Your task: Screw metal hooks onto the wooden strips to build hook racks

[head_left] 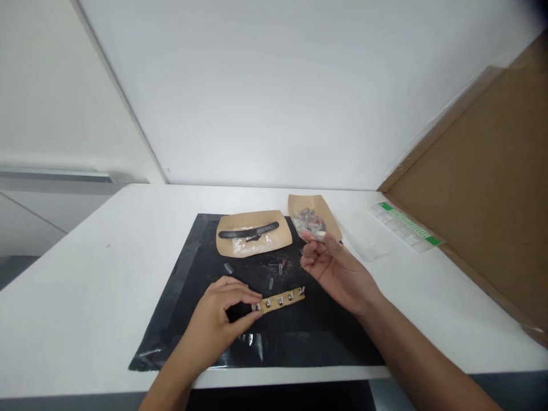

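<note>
My left hand [222, 305] pinches the left end of a narrow tan strip [274, 304], which carries a row of several small metal posts. The strip rests on the black mat [175, 319]. Raised over the mat's right side, my right hand [329, 265] has its thumb and fingers closed on a small clear false nail tip [318, 235]. Past the left hand lie loose nail tips: a grey one [228, 268], a clear one [271, 283], and another clear one [280, 269] beside a reddish one [284, 262].
A brown paper tray [222, 246] holds a black curved nail file [248, 230] and white bits. Behind my right hand, a second tray [323, 206] holds several clear and reddish nail tips. A clear compartment box [406, 226] with green labelling lies by the cardboard panel [483, 188].
</note>
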### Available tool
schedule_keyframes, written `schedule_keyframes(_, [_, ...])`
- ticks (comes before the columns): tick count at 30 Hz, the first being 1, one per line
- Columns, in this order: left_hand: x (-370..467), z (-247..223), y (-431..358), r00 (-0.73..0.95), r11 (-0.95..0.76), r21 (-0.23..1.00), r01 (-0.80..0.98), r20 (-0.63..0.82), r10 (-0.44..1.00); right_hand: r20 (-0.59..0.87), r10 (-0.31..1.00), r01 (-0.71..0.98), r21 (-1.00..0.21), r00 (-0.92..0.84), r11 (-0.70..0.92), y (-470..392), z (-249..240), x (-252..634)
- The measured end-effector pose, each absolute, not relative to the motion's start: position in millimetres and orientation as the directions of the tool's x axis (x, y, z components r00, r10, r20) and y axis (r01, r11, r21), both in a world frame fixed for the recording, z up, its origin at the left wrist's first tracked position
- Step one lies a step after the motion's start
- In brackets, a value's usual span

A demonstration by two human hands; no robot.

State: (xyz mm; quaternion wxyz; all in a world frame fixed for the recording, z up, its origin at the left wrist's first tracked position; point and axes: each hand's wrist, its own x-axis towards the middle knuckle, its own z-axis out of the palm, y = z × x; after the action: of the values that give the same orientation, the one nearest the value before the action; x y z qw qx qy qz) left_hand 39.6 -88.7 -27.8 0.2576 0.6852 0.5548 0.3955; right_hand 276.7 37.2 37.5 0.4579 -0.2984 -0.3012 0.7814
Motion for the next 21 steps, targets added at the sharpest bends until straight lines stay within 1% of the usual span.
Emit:
schedule_keyframes(5, [40, -26, -89, 0.114, -0.310, 0.740, 0.597, 0.305, 0.946, -0.132, 0.885, -0.512, -0.773, -0.446, -0.373, 38, 30, 276])
schedule_keyframes(8, [43, -25, -90, 0.101, -0.294, 0.715, 0.634, 0.300, 0.949, -0.064, 0.878, -0.452, -0.838, -0.475, -0.306, 40, 23, 274])
schedule_keyframes(11, [50, -25, -92, 0.052, -0.251, 0.688, 0.681, 0.297, 0.953, 0.069, 0.852, -0.313, -0.943, -0.518, -0.114, 35, 21, 274])
schedule_keyframes(13, [55, -25, -92, 0.023, -0.228, 0.673, 0.703, 0.300, 0.954, 0.170, 0.790, -0.150, -0.984, -0.589, 0.099, 30, 23, 273])
schedule_keyframes(14, [58, -25, -93, 0.014, -0.221, 0.669, 0.710, 0.300, 0.954, 0.225, 0.742, -0.069, -0.969, -0.631, 0.235, 26, 23, 273])
schedule_keyframes(15, [60, -25, -93, 0.011, -0.218, 0.668, 0.711, 0.299, 0.954, 0.286, 0.679, -0.007, -0.924, -0.676, 0.382, 23, 24, 273])
schedule_keyframes(17, [62, -25, -92, 0.012, -0.220, 0.677, 0.703, 0.297, 0.955, 0.409, 0.512, 0.021, -0.766, -0.755, 0.643, 19, 23, 273])
schedule_keyframes(19, [63, -24, -92, 0.011, -0.219, 0.690, 0.690, 0.293, 0.956, 0.481, 0.364, -0.012, -0.617, -0.798, 0.787, 18, 20, 272])
schedule_keyframes(21, [63, -23, -91, 0.006, -0.220, 0.696, 0.684, 0.295, 0.955, 0.505, 0.301, -0.023, -0.539, -0.809, 0.842, 18, 16, 272])
